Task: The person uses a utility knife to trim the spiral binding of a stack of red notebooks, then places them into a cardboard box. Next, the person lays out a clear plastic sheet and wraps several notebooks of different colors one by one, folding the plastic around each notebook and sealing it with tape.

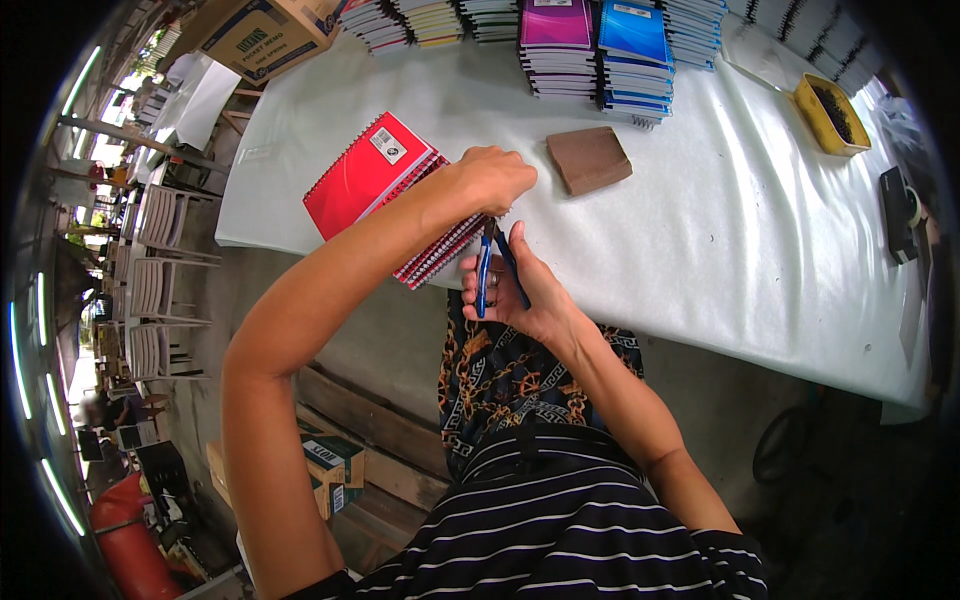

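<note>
A small stack of red spiral notebooks (362, 178) lies near the table's front edge, its lower wire spines facing me. Over the right end of this stack, my left hand (492, 180) is closed, fingers curled under; whatever it pinches is hidden. My right hand (535, 295), palm up just off the table edge, grips a pair of blue-handled pliers (484, 275). The handles are spread apart in the palm. The jaws point up beneath my left hand, close to the notebooks' corner, and their tips are partly hidden.
A brown block (590, 160) lies right of my left hand. Stacks of purple notebooks (556, 25) and blue notebooks (637, 35) stand at the back. At the right are a yellow tin (808, 110) with small dark pieces and a black tape dispenser (897, 215). A cardboard box (265, 42) sits back left.
</note>
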Motion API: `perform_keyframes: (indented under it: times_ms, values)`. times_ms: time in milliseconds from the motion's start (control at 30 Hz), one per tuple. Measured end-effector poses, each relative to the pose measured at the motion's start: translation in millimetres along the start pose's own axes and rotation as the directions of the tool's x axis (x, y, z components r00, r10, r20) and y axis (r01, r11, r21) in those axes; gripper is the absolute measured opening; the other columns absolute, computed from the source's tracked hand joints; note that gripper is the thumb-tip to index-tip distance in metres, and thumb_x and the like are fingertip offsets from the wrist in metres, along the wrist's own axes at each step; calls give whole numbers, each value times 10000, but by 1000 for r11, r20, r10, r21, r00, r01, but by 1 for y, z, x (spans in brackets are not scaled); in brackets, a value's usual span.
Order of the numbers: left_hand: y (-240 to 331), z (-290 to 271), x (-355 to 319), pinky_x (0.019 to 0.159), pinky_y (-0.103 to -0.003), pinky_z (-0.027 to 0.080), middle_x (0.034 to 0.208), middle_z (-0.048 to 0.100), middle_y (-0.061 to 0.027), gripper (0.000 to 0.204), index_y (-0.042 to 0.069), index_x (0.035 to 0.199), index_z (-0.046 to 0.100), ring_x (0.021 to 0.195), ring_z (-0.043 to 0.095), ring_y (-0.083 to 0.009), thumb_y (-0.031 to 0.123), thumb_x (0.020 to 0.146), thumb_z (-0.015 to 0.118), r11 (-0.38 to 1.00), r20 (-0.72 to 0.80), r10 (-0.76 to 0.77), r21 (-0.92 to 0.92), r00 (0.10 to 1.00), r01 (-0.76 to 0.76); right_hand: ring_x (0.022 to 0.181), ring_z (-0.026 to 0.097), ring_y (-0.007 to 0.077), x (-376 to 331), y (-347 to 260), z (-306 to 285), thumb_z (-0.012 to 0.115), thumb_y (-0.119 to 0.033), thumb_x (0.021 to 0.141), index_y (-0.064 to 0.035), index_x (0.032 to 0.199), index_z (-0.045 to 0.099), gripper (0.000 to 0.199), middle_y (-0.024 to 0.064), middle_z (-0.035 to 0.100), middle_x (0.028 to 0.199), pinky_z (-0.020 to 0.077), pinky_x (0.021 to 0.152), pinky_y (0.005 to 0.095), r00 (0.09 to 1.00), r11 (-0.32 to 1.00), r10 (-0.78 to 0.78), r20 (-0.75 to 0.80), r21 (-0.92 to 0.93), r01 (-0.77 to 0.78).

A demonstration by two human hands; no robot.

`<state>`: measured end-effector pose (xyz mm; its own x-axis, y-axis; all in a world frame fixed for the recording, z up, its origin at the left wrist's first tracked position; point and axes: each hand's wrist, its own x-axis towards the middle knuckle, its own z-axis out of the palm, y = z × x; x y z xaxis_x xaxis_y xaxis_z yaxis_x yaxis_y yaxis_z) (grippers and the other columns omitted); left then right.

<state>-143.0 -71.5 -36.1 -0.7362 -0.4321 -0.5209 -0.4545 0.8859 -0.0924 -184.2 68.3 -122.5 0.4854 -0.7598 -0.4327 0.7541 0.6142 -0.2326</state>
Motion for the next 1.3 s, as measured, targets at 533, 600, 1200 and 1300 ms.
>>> perform_keyframes:
  times_ms: [533, 600, 1200, 1300]
  values:
    - [0, 11, -5, 694, -459, 540, 959, 665, -204, 183, -4, 875, 655, 882, 667, -378, -6, 692, 638, 999, -114, 44, 20, 993, -42, 762, 525, 222, -3, 3, -2, 233, -710, 924, 2, 985, 564, 787, 78, 506, 788, 502, 754, 423, 994, 995, 92, -55, 36, -90]
    - [1, 10, -5, 692, -464, 537, 958, 665, -203, 187, -6, 877, 652, 881, 665, -383, -7, 691, 637, 999, -122, 47, 17, 991, -46, 777, 552, 231, -1, 3, -5, 221, -707, 928, 2, 992, 562, 789, 87, 524, 800, 520, 781, 449, 995, 995, 93, -39, 48, -91]
    - [11, 22, -2, 640, -439, 550, 936, 658, -151, 109, 32, 814, 644, 835, 678, -344, 19, 706, 649, 999, -248, 38, 36, 968, -30, 507, 292, 129, 7, -5, -21, 239, -652, 970, -23, 890, 513, 691, -5, 350, 619, 275, 465, 276, 960, 903, 175, 217, 354, -244]
    - [20, 25, -3, 635, -430, 560, 968, 651, -140, 129, 40, 826, 662, 836, 687, -321, 11, 700, 664, 998, -247, 42, 58, 968, -28, 489, 272, 119, -15, -22, -22, 281, -630, 977, -26, 866, 517, 658, -18, 333, 597, 251, 452, 269, 972, 944, 219, 84, 235, -233]
